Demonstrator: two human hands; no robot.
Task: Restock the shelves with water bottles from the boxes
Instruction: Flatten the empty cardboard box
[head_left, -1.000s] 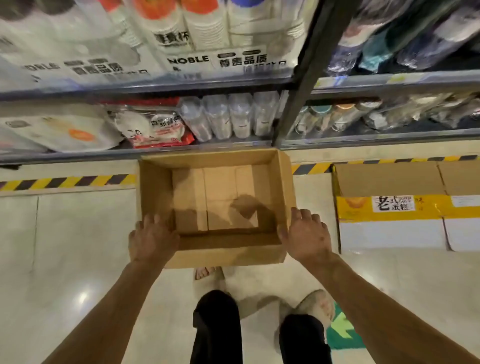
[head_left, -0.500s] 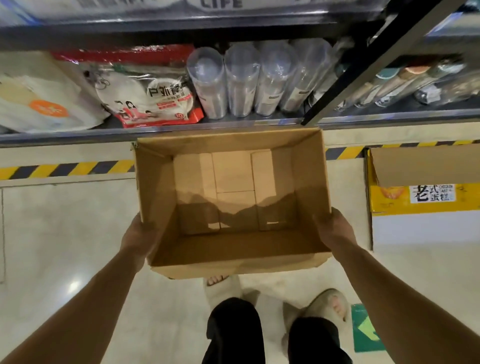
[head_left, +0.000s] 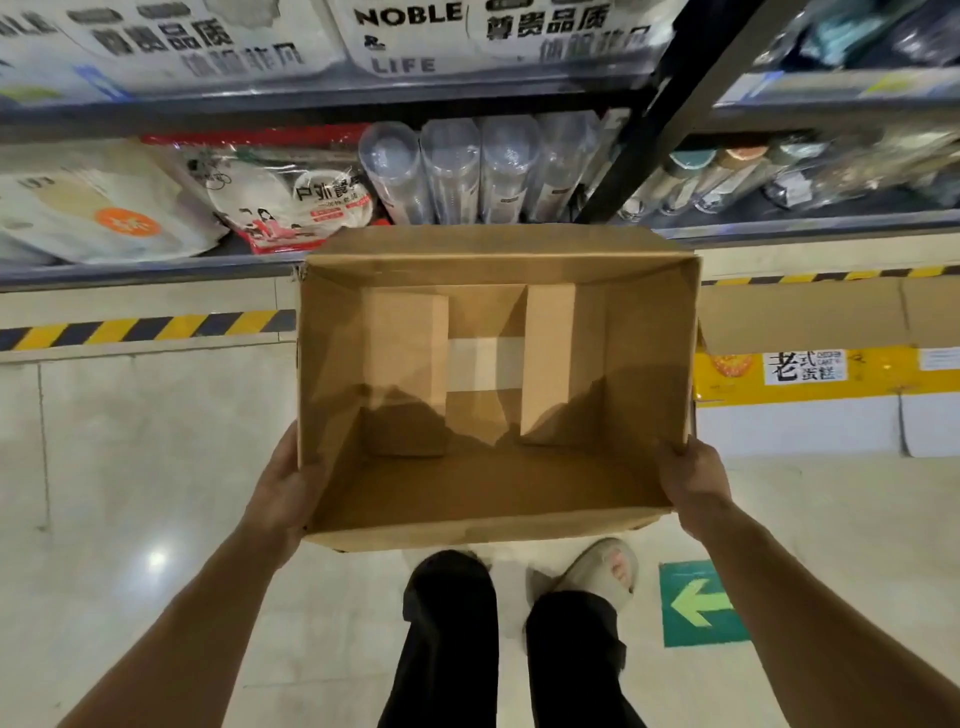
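Observation:
An open brown cardboard box (head_left: 644, 374) is held up off the floor in front of me; nothing is in it but its bottom flaps and a strip of tape. My left hand (head_left: 283, 486) grips its left wall near the front corner. My right hand (head_left: 691, 480) grips its right wall at the front corner. On the low shelf (head_left: 779, 228) behind the box lie several clear bottles (head_left: 449, 166) with their ends toward me. More bottles with coloured caps (head_left: 727, 176) lie to the right of a black upright.
A yellow-and-white carton (head_left: 810, 395) with open flaps stands on the floor at the right, close to the held box. Bagged paper plates (head_left: 280, 202) fill the shelf's left part. Yellow-black tape (head_left: 145, 327) runs along the floor. My legs and slippers are below the box.
Both hands shifted from the box's near rim to its side walls and lifted it off the floor toward me. The shelf now appears closer.

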